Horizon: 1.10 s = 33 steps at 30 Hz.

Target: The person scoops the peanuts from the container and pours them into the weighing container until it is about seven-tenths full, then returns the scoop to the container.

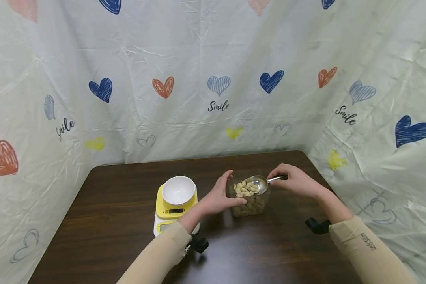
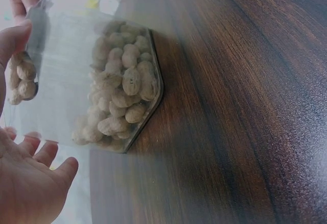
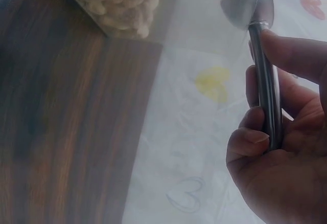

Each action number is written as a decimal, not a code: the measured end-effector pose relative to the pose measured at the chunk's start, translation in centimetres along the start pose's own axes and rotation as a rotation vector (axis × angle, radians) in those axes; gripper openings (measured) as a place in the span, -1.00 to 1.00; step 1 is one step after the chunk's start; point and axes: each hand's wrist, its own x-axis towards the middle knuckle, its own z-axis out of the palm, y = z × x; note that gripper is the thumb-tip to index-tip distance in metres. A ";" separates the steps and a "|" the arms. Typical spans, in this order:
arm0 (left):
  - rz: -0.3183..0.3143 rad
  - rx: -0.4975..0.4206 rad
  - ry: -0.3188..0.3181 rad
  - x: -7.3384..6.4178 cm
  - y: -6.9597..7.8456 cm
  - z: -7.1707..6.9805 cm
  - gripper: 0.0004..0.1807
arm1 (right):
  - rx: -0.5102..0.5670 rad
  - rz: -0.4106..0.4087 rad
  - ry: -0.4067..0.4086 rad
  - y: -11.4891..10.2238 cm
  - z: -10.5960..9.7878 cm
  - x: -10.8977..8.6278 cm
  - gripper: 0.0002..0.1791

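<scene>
Head view showed the fingers of a person's right hand (image 1: 294, 179) curled round the handle of a metal scoop (image 1: 260, 184), whose bowl sat with peanuts (image 1: 253, 206) at the mouth of a clear container (image 2: 64, 81). The left hand (image 1: 218, 197) gripped that container, thumb and fingers spread about its side. More peanuts filled its lower part as it stood on the dark desk (image 1: 110, 209). Leftward, a white bowl (image 1: 178, 190) rested on a yellow-and-white scale (image 1: 160, 206), before a heart-printed sheet (image 1: 184, 51).
</scene>
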 end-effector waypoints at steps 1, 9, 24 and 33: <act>-0.002 0.002 0.000 0.0 0.0 0.0 0.23 | 0.001 0.006 0.002 0.0 0.0 0.0 -0.83; -0.006 0.006 -0.005 -0.1 0.3 0.0 0.21 | 0.049 0.026 -0.017 0.5 0.1 0.1 -0.76; -0.001 -0.004 -0.004 -0.2 0.4 -0.1 0.21 | 0.023 0.026 -0.001 0.1 -0.6 0.1 -0.79; 0.000 -0.009 -0.014 -0.3 0.4 -0.1 0.21 | -0.002 0.035 0.002 0.5 -1.5 0.2 -0.76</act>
